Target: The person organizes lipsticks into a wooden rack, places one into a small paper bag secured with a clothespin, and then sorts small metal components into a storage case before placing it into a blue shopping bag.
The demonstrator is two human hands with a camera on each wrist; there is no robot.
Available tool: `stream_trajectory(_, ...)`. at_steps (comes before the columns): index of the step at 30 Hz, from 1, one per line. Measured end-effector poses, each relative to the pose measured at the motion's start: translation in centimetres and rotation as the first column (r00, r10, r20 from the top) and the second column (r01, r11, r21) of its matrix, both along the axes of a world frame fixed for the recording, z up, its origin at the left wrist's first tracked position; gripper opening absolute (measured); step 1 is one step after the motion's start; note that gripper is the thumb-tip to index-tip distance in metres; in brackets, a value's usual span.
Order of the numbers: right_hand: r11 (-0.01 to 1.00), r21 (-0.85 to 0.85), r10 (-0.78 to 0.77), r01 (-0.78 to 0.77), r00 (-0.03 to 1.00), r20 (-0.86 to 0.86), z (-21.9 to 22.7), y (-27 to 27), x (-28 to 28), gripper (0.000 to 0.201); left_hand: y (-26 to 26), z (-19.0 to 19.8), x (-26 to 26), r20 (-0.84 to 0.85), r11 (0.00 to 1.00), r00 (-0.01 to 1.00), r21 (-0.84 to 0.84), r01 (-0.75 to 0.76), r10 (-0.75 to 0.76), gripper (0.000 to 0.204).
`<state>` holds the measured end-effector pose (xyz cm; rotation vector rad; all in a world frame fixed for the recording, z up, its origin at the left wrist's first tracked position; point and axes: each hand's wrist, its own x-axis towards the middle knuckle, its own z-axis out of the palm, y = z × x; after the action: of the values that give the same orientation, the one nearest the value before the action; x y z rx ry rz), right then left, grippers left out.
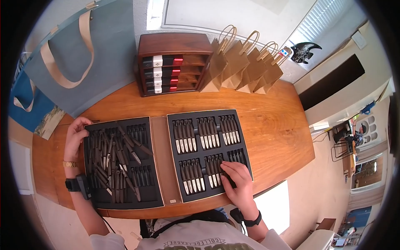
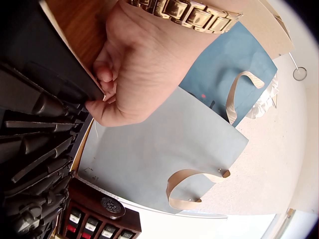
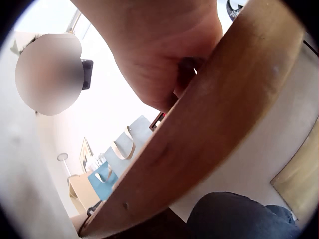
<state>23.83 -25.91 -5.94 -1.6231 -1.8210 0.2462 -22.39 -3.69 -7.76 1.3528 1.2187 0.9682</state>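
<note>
In the head view my left hand (image 1: 76, 137) grips the upper left edge of a black tray (image 1: 156, 196), thumb on top; the left wrist view shows that hand (image 2: 144, 69) pinching the tray's rim. Dark-handled knives (image 1: 118, 183) lie jumbled over this tray. In the right tray (image 1: 200, 155), similar pieces (image 1: 192, 177) with silver ends stand in even rows. My right hand (image 1: 238, 183) rests over its lower middle and lower right sections, fingertips touching the row there; the palm hides part of it. The right wrist view shows the hand (image 3: 164, 55) above the table edge, its fingertips hidden.
A wooden cabinet (image 1: 175, 41) with small boxes stands behind the trays on the wooden table (image 1: 279, 125). Several brown paper bags (image 1: 237, 66) stand right of it. A large grey-blue bag (image 1: 106, 46) and a smaller blue one (image 1: 37, 104) are at the left.
</note>
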Motion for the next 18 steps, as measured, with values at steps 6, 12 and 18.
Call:
stream_trajectory(6,0.988,0.058,-0.145,0.143,0.989,0.038,-0.5,0.1,-0.6,0.035,0.2,-0.3,-0.2,-0.003,0.999,1.000,0.026,-0.019,0.020,0.032)
stream_trajectory(12,0.997,0.042,-0.065,0.061,0.994,0.090,-0.1,1.0,-0.1,0.035,-0.3,-0.5,-0.5,0.028,0.994,0.996,0.076,-0.083,0.081,0.032)
stream_trajectory(18,0.994,-0.076,0.080,-0.082,0.997,-0.023,1.7,1.1,0.9,0.042,-0.6,-0.3,-0.3,0.037,0.989,0.993,0.097,-0.113,0.110,0.031)
